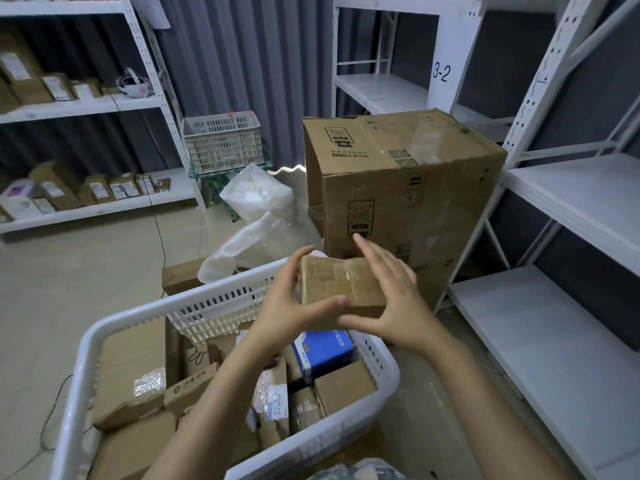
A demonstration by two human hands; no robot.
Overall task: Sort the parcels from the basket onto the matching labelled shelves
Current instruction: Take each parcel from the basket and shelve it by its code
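A small taped cardboard parcel is lifted above the white plastic basket. My left hand grips its left end, thumb along the near edge and fingers curled over the far side. My right hand has straight, spread fingers lying over the parcel's right end, thumb under the near edge. In the basket lie several brown cardboard parcels and a blue box. White shelves stand at the right, one upright marked 3-2.
A large brown carton stands just beyond the basket, with clear plastic bags to its left. A second white crate sits further back. Left shelves hold several parcels. A black cable runs over the floor at the left.
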